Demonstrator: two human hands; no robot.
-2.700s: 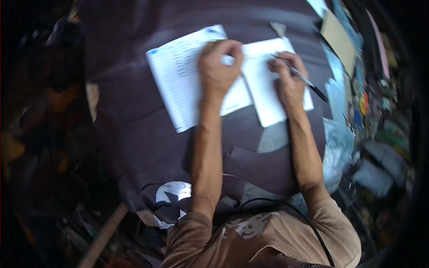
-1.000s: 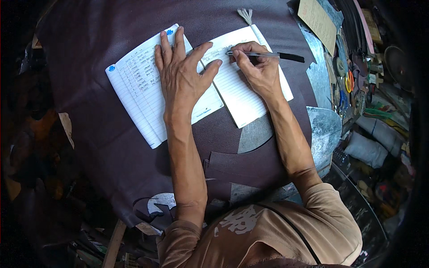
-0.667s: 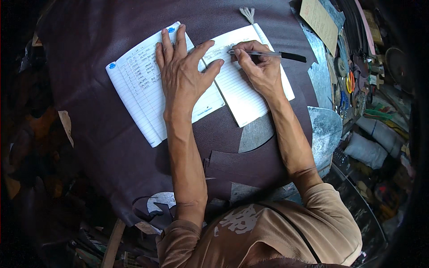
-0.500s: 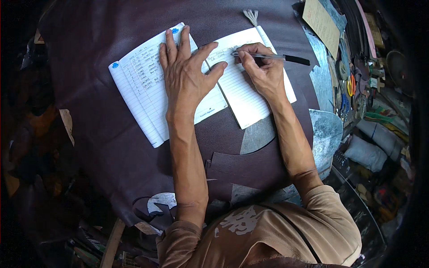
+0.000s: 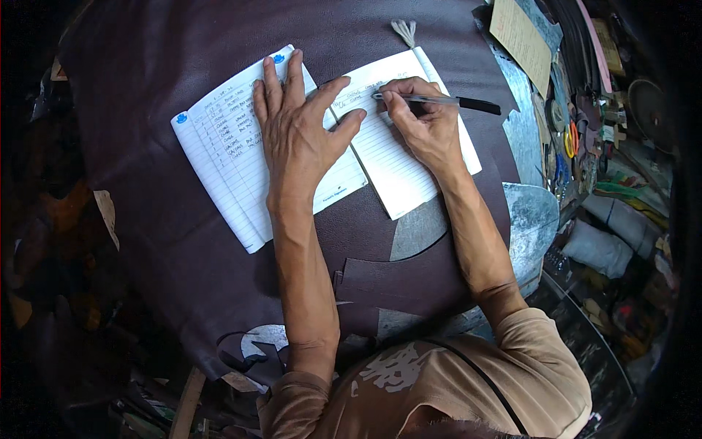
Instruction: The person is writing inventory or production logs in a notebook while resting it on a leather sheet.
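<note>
The left hand (image 5: 298,143) is lying spread wide over the left lined page (image 5: 234,194), its thumb overlapping the right lined page (image 5: 401,183), where the right hand (image 5: 426,124) is pinching a pen (image 5: 468,103), tip pointing leftward near upper handwriting.

pages (image 5: 227,190): matt paper | pen (image 5: 468,103): smooth, glossy plastic | sheet (image 5: 168,183): leather-like, grained, semi-gloss | shirt (image 5: 439,388): matt cloth

A grey table (image 5: 534,212), seemingly metal-topped, carries brown leather (image 5: 161,197), on which lie ruled pages (image 5: 227,190) side by side and, beyond them, a pale tassel (image 5: 404,33), while a buff card (image 5: 521,45) lies toward the right edge.
</note>
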